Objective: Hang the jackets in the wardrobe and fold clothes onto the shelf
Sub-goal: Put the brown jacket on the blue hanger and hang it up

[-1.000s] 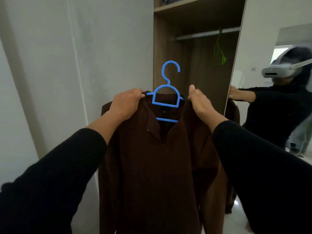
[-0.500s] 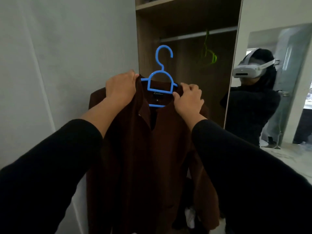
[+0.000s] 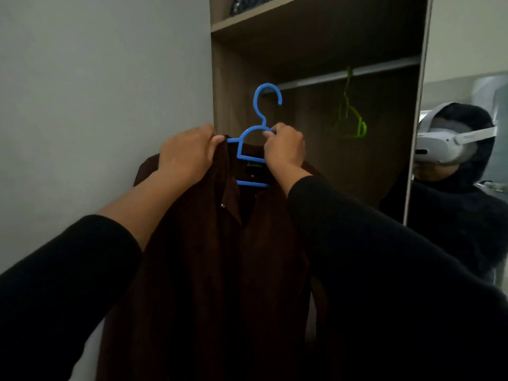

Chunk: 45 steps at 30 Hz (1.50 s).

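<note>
Right hand (image 3: 284, 149) moved from collar onto blue hanger (image 3: 251, 138).

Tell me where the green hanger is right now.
In the head view, the green hanger hangs from the wardrobe rail, up and right of the blue hanger and the right hand gripping it.

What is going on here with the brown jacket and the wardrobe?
A person holds a brown jacket on a blue hanger up in front of an open wardrobe. The left hand grips the jacket's collar and shoulder; the right hand grips the hanger's frame. The hook is near the rail but not yet over it. An empty green hanger hangs on that rail.
</note>
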Each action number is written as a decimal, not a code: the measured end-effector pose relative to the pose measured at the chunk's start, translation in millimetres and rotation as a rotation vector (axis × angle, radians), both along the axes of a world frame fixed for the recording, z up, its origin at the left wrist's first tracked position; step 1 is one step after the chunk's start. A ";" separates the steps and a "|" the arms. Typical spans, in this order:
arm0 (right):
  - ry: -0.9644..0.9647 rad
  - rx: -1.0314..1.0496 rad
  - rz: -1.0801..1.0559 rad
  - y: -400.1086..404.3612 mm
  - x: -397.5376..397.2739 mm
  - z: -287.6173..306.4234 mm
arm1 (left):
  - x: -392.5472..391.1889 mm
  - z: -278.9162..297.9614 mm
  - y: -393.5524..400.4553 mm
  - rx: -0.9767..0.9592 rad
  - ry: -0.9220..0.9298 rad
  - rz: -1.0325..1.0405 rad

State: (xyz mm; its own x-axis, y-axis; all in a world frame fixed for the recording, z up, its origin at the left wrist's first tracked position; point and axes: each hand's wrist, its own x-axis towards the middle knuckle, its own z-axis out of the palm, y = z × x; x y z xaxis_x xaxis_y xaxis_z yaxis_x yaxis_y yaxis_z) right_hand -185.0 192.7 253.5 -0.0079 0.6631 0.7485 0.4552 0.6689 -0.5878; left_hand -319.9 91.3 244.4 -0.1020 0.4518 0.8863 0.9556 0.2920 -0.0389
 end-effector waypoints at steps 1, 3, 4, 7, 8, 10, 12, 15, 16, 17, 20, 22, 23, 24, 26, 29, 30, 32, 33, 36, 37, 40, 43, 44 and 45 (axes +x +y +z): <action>0.009 -0.007 0.009 10.3 -2.6 2.5 | -4.5 1.7 6.1 -0.034 -0.006 0.000; 0.021 -0.019 0.024 30.3 -8.0 6.6 | -17.6 2.7 15.4 -0.121 -0.031 -0.004; 0.031 -0.020 0.034 39.8 -10.7 8.2 | -24.5 2.2 19.2 -0.176 -0.045 0.003; 0.037 -0.029 0.063 63.4 -20.5 13.3 | -34.5 -3.5 30.8 -0.286 -0.112 -0.007; 0.035 -0.034 0.070 69.7 -23.7 15.8 | -35.0 -5.0 36.8 -0.274 -0.126 -0.020; 0.033 -0.052 0.093 78.3 -27.3 24.4 | -32.9 -3.6 51.0 -0.189 -0.136 -0.030; -0.006 -0.029 0.061 83.7 -27.3 37.1 | -28.0 2.1 67.8 -0.114 -0.144 -0.023; -0.134 0.142 -0.169 90.6 -17.8 56.8 | -13.7 16.4 96.3 -0.058 -0.144 -0.003; -0.176 0.186 -0.248 91.9 -12.3 62.0 | -7.3 22.3 105.7 -0.040 -0.150 -0.004; -0.218 0.210 -0.319 93.4 -6.5 66.3 | -0.5 28.4 114.9 -0.021 -0.159 -0.011; -0.328 0.221 -0.508 97.3 13.0 77.0 | 14.2 47.7 141.1 0.018 -0.222 -0.059; -0.402 0.193 -0.630 98.9 24.9 83.3 | 18.8 59.8 156.5 0.037 -0.264 -0.109; -0.443 0.167 -0.685 99.8 29.7 86.1 | 21.3 65.2 163.1 0.043 -0.284 -0.133; -0.480 0.134 -0.736 99.5 34.9 88.3 | 23.8 70.2 168.9 0.042 -0.304 -0.153; -0.523 0.058 -0.820 99.0 45.2 91.1 | 30.2 79.8 178.3 0.018 -0.352 -0.186; -0.528 -0.083 -0.822 98.7 61.5 92.1 | 38.4 90.2 191.1 -0.031 -0.411 -0.222; -0.502 -0.126 -0.789 99.7 66.1 92.7 | 39.7 93.2 196.6 -0.037 -0.411 -0.227; -0.412 -0.192 -0.703 102.4 73.1 93.3 | 40.7 98.2 208.4 -0.048 -0.400 -0.236; -0.358 -0.216 -0.662 104.4 75.2 93.3 | 41.2 99.9 214.0 -0.055 -0.395 -0.241; -0.217 -0.268 -0.588 112.0 77.9 92.9 | 42.3 102.7 231.0 -0.065 -0.373 -0.240; -0.169 -0.283 -0.573 114.9 78.8 92.3 | 42.7 102.2 236.9 -0.072 -0.367 -0.234; -0.017 -0.356 -0.491 123.4 75.7 90.8 | 43.5 99.1 252.3 -0.121 -0.374 -0.217; 0.168 -0.478 -0.319 132.6 67.2 90.9 | 41.9 97.0 260.0 -0.146 -0.385 -0.227; 0.214 -0.503 -0.271 134.0 65.1 90.8 | 40.6 96.5 261.8 -0.149 -0.384 -0.236; 0.249 -0.511 -0.227 134.8 63.2 90.8 | 39.4 96.1 263.0 -0.156 -0.384 -0.246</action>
